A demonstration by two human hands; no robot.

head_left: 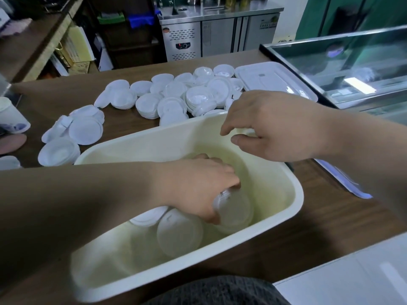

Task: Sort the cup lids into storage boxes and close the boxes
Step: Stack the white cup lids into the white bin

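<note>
A person's left hand (198, 183) reaches into a cream storage box (300, 195) on a brown wooden counter (330, 227), its fingers and thumb curled round a stack of lids (233, 209) held on edge low inside the box. More lids (179, 232) lie on the box floor just beside that hand. The right hand (275, 126) hovers over the box's far rim, fingers hanging loosely curled, thumb close to the forefinger, holding nothing.

Beyond the box, a heap of white cup lids (176, 95) spreads across the counter, some nested in short stacks, others loose. The flat white box cover (275, 79) lies at the heap's right end, beside a glass display case (341, 62). A paper cup (11, 117) with blue print, too blurred to read, stands at the left edge. A steel under-counter fridge (218, 34) stands behind; its small badges and label are not legible.
</note>
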